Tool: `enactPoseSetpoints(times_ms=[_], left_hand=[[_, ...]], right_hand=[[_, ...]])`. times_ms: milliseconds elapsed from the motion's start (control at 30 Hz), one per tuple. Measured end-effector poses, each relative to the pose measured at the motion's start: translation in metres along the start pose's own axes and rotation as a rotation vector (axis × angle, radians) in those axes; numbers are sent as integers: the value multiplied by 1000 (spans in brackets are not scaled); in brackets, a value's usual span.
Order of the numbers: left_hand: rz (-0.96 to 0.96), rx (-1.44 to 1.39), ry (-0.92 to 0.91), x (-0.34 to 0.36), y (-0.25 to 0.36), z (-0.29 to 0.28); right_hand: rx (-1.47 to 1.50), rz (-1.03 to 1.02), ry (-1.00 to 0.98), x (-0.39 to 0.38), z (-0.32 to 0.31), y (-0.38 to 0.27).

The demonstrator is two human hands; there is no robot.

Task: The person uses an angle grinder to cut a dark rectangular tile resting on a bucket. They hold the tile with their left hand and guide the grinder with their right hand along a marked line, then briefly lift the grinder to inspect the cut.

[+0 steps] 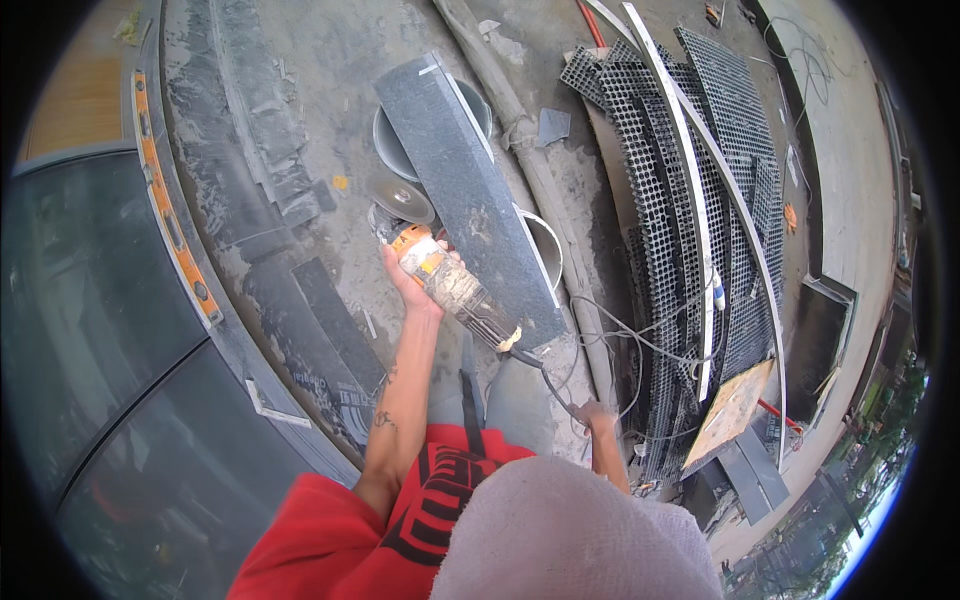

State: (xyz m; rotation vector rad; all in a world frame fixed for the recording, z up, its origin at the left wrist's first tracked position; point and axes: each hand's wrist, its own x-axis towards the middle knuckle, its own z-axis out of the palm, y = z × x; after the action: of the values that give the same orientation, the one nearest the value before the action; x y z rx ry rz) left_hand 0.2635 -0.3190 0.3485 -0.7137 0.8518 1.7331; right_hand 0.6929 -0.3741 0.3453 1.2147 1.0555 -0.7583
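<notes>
My left hand [408, 284] grips a dusty orange-and-black angle grinder [462, 300] near its head. The grinder's round disc [403, 200] is beside the left edge of a long dark grey stone slab [450, 165]; I cannot tell whether they touch. The slab lies across a grey bucket [393, 150] at its far end and another bucket [545, 250] at its near right. From the tool's rear a black power cord [545, 373] runs to my right hand [597, 418], whose fingers are closed on it, slightly blurred.
Black plastic grid panels [655, 200] are stacked on the right under long white strips [690, 170]. A rolled grey fabric length [515, 120] lies between slab and stack. Loose cable loops [640, 345] cross the near right. An orange spirit level [165, 200] lies along the left ledge.
</notes>
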Motion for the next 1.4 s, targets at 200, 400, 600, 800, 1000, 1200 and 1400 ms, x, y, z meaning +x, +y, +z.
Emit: enactPoseSetpoints(times_ms=[200, 400, 600, 800, 1000, 1200, 1400], left_hand=[[29, 62, -46, 63, 19, 11], [-3, 236, -131, 114, 1, 0], [159, 287, -89, 180, -51, -11], [170, 259, -143, 215, -61, -25], [138, 303, -97, 243, -61, 1], [139, 352, -251, 273, -35, 50], [186, 319, -321, 251, -3, 74]], right_hand=[[783, -239, 395, 34, -89, -54], [1487, -950, 658, 17, -199, -166], [935, -993, 501, -2, -232, -236], [458, -1095, 1540, 47, -169, -221], [25, -145, 415, 55, 4, -145], [185, -203, 144, -57, 2, -111], [811, -454, 461, -54, -123, -154]])
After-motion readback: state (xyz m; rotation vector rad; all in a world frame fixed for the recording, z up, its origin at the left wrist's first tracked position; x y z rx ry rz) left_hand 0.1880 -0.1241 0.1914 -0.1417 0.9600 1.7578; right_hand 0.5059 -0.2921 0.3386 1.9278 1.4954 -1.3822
